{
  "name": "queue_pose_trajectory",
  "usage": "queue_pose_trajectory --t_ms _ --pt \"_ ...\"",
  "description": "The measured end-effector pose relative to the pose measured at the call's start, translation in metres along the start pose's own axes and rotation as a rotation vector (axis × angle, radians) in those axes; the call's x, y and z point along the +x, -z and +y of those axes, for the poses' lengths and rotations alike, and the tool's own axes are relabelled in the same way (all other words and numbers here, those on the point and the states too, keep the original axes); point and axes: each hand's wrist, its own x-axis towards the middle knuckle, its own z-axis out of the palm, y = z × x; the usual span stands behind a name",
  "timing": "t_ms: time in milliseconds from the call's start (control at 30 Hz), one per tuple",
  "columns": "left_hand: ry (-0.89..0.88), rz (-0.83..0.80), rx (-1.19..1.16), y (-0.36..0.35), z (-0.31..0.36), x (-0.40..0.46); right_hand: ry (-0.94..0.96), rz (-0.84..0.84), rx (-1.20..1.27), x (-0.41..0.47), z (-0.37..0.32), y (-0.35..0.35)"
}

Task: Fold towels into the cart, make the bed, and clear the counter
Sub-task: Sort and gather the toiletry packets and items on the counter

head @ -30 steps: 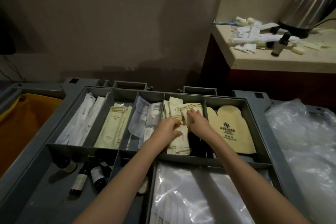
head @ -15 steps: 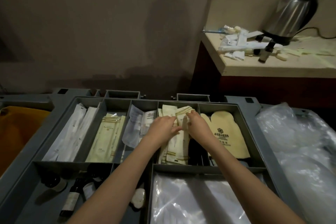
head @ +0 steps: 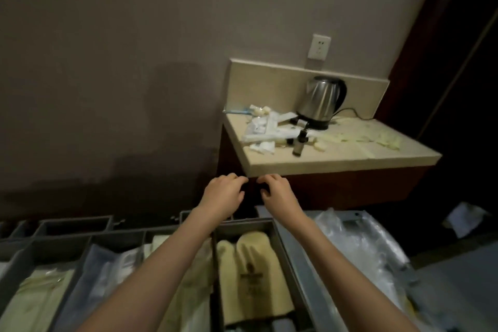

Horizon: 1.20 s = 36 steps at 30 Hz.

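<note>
Both our hands, left hand [head: 225,193] and right hand [head: 277,193], hung loosely curled, holding nothing, between cart [head: 301,272] and counter [head: 336,159]. Litter [head: 265,129] lay beside the kettle [head: 320,100] (corded); a careless sweep might roll the small bottle [head: 299,144] off. Sachet labels were too blurred to read.

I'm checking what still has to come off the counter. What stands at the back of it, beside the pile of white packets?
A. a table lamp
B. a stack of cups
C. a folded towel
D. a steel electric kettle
D: a shiny steel kettle with a black handle sits on its base at the back of the counter, just right of the white packets; no towel, lamp or cups show there.
</note>
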Motion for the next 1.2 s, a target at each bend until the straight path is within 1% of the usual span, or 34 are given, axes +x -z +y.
queue_pose_trajectory --t_ms 133,267,333,433,533,600,700,800,900,1000,1067,1133,1200 --pt "0.025 0.061 -0.037 -0.004 0.015 0.067 0.094 0.072 -0.041 0.052 0.038 0.04" --pt "0.081 0.178 -0.083 -0.013 0.022 0.137 0.184 0.14 -0.056 0.116 0.073 0.069" --pt "0.118 0.221 -0.105 -0.019 0.024 0.165 0.205 0.147 -0.07 0.144 0.085 0.078" --pt "0.166 0.224 -0.088 -0.029 0.028 0.202 0.255 0.121 -0.097 0.187 0.098 0.086" --pt "0.192 0.196 -0.032 -0.037 0.024 0.226 0.283 0.084 -0.109 0.221 0.109 0.092" --pt "0.209 0.218 -0.013 -0.041 0.022 0.236 0.285 0.054 -0.126 0.234 0.118 0.094" --pt "0.21 0.25 -0.07 -0.046 0.02 0.242 0.27 0.041 -0.115 0.243 0.128 0.095" --pt "0.219 0.233 -0.151 -0.046 0.021 0.245 0.25 0.076 -0.063 0.244 0.13 0.096" --pt "0.303 0.268 -0.31 -0.039 0.017 0.242 0.227 0.172 0.014 0.239 0.125 0.097" --pt "0.457 0.302 -0.549 -0.031 0.009 0.232 0.243 0.247 0.076 0.233 0.111 0.092" --pt "0.552 0.303 -0.774 -0.024 0.005 0.226 0.225 0.215 0.121 0.232 0.098 0.081" --pt "0.607 0.295 -0.988 -0.018 0.004 0.219 0.143 0.117 0.146 0.233 0.086 0.064" --pt "0.598 0.305 -1.09 -0.014 0.002 0.213 0.018 0.055 0.184 0.235 0.077 0.044"
